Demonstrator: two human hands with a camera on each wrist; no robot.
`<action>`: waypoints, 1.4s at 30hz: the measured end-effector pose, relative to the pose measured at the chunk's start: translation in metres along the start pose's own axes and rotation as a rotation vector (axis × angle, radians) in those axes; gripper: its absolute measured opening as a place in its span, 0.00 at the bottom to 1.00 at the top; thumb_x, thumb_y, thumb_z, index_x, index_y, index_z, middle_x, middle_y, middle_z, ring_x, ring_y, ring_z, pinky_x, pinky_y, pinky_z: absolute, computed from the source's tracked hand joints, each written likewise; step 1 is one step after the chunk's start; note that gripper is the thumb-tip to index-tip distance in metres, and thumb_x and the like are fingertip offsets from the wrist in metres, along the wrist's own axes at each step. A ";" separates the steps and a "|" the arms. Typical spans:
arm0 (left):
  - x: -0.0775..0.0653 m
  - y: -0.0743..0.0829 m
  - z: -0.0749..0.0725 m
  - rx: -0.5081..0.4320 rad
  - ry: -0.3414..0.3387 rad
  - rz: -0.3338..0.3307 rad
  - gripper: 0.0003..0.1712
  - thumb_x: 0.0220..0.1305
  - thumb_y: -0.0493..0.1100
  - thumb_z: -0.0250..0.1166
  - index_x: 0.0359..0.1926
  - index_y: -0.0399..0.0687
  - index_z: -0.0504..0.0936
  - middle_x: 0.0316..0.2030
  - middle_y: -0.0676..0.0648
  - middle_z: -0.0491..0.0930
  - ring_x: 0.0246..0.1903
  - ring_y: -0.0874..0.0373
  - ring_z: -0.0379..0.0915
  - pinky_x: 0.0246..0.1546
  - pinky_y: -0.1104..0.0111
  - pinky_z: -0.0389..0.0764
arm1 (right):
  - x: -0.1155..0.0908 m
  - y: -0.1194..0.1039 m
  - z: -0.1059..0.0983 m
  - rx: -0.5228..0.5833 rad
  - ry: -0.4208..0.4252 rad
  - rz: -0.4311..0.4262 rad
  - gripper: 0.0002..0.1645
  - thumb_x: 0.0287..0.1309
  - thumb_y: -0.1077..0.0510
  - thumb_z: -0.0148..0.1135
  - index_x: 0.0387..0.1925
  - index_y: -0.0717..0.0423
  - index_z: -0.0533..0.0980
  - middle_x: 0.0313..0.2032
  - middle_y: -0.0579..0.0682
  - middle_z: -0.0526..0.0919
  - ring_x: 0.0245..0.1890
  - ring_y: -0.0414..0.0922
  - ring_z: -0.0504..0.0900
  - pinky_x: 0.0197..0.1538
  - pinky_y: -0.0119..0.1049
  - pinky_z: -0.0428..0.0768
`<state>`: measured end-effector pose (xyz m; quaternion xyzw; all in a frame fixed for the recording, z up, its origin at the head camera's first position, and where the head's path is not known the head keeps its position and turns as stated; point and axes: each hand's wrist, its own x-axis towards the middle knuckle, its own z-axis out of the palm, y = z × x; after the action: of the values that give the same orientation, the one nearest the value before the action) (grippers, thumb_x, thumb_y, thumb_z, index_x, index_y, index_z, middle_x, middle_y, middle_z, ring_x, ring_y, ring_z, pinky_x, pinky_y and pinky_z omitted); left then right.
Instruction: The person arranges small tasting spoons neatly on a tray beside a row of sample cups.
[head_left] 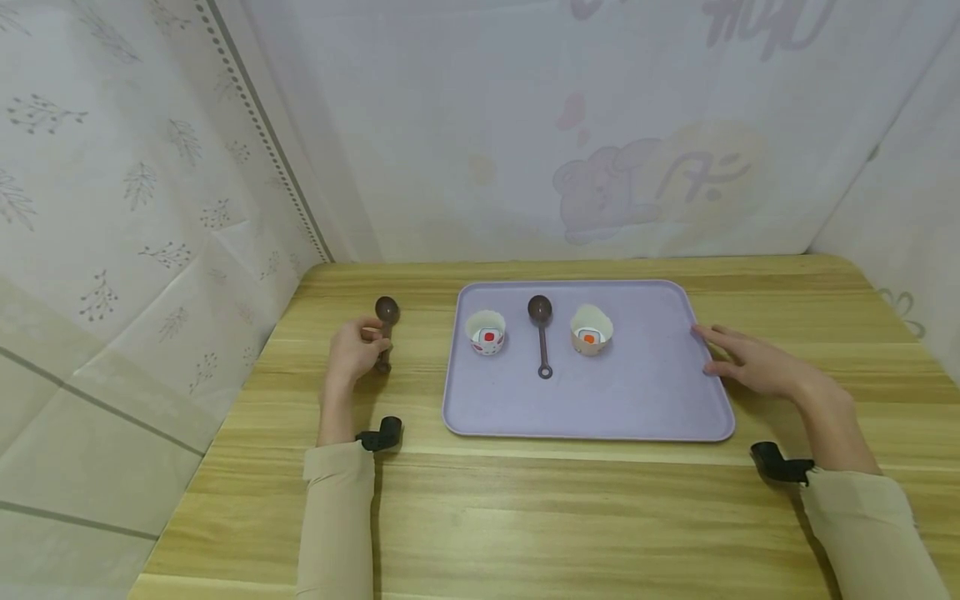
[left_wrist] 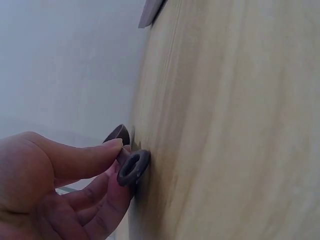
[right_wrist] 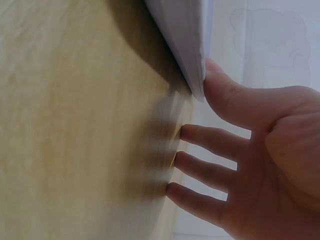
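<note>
My left hand [head_left: 355, 352] pinches the handle of a brown measuring spoon [head_left: 387, 310] on the table, left of the lilac tray. In the left wrist view, the spoon's ring end [left_wrist: 134, 169] sticks out past the thumb and fingers, close to the wood. At the tray [head_left: 637, 408], my right hand [head_left: 761, 364] touches the right rim, its thumb at the edge and its other fingers spread [right_wrist: 205, 170]. A second brown measuring spoon [head_left: 545, 350] lies on the tray between two paper cupcake cups, a red-patterned one [head_left: 487, 345] and a tan one [head_left: 592, 343].
A wooden table [head_left: 525, 517] carries everything. Behind it hangs a pale printed curtain [head_left: 450, 150], with a leaf-patterned one [head_left: 150, 250] at the left. Each cup holds a small item, one with a red spot, the other with an orange spot.
</note>
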<state>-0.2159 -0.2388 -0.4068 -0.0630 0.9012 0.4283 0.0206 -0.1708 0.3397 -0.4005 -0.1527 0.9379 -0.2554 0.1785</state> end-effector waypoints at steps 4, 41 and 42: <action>-0.001 0.001 -0.001 -0.016 0.000 -0.005 0.23 0.70 0.32 0.61 0.64 0.29 0.72 0.50 0.31 0.78 0.48 0.40 0.78 0.37 0.69 0.80 | 0.002 0.000 -0.001 -0.019 0.003 -0.008 0.42 0.74 0.51 0.57 0.76 0.67 0.52 0.71 0.82 0.45 0.69 0.79 0.48 0.65 0.75 0.52; -0.007 0.024 -0.011 -0.184 -0.003 -0.018 0.23 0.72 0.33 0.60 0.65 0.31 0.68 0.51 0.35 0.73 0.30 0.59 0.78 0.41 0.65 0.85 | 0.003 0.003 0.001 -0.014 0.006 -0.015 0.42 0.73 0.51 0.57 0.76 0.67 0.52 0.71 0.81 0.45 0.69 0.79 0.48 0.64 0.75 0.52; -0.007 0.025 -0.011 -0.188 -0.003 -0.016 0.23 0.72 0.33 0.60 0.65 0.31 0.68 0.51 0.35 0.73 0.30 0.59 0.78 0.41 0.64 0.85 | 0.003 0.003 0.001 -0.017 0.006 -0.013 0.42 0.73 0.51 0.57 0.76 0.67 0.52 0.71 0.81 0.45 0.69 0.79 0.48 0.64 0.75 0.52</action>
<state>-0.2118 -0.2310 -0.3797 -0.0713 0.8564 0.5110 0.0192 -0.1737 0.3409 -0.4035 -0.1596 0.9394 -0.2492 0.1729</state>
